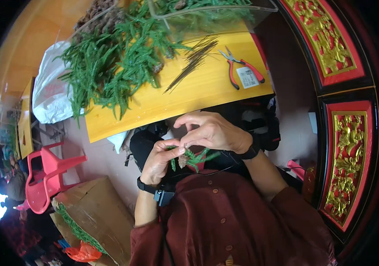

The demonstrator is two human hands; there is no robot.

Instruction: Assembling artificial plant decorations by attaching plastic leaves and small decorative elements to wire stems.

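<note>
My left hand (157,160) pinches a small green pine sprig (195,159) with a brown pine cone (183,160) hanging among its needles. Above my lap, my right hand (211,133) meets the left fingertips, its thumb and a finger closed at the sprig's top. What those right fingers grip is too small to make out. On the yellow table (145,108) beyond my hands lie a bundle of thin dark wires (194,61) and red-handled pliers (242,68) with their jaws apart. A heap of green sprigs (114,66) covers the table's left part.
A clear plastic bin (211,9) with more greenery stands at the far side, near piled brown cones (101,17). A white bag (52,88) hangs at the table's left. Pink chair (50,173) and cardboard box (96,213) are to my left; a carved red-gold panel (349,164) rises right.
</note>
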